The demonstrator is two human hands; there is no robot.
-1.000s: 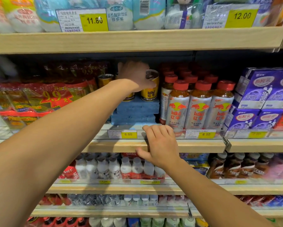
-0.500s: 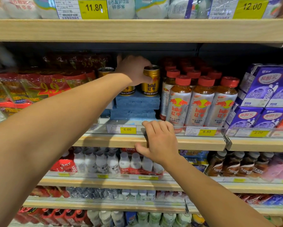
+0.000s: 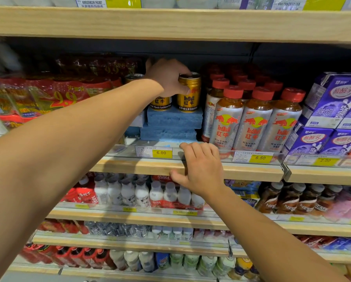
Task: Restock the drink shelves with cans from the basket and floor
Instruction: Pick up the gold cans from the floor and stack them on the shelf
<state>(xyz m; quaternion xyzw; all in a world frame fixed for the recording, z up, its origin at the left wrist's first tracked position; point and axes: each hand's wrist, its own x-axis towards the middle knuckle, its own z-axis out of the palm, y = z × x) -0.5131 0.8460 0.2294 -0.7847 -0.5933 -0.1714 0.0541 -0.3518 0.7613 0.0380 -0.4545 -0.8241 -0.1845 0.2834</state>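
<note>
- Placement step, centre of the frame: left hand [image 3: 167,75] is closed over the top of a gold can [image 3: 188,92], fingers wrapped round its upper rim, with the can standing upright on a blue foam block [image 3: 174,120].
- Second gold can [image 3: 160,102] stands just left of the first, partly hidden by the wrist; a third can top [image 3: 134,77] shows further left and behind.
- Right hand [image 3: 200,169] holds nothing; it lies spread on the front edge of the wooden shelf [image 3: 251,173], fingertips over the clear price rail [image 3: 190,154].
- Risk 1: the held can sits near the right front corner of the foam block. A sideways nudge on release could probably tip it off the edge.
- Risk 2: red-capped bottles [image 3: 254,119] stand just right of the can. A fall that way would likely knock the front row.
- Risk 3: the two stacked foam blocks are offset, so the footing may be soft or uneven.
- Basket and floor stock lie outside the view.
</note>
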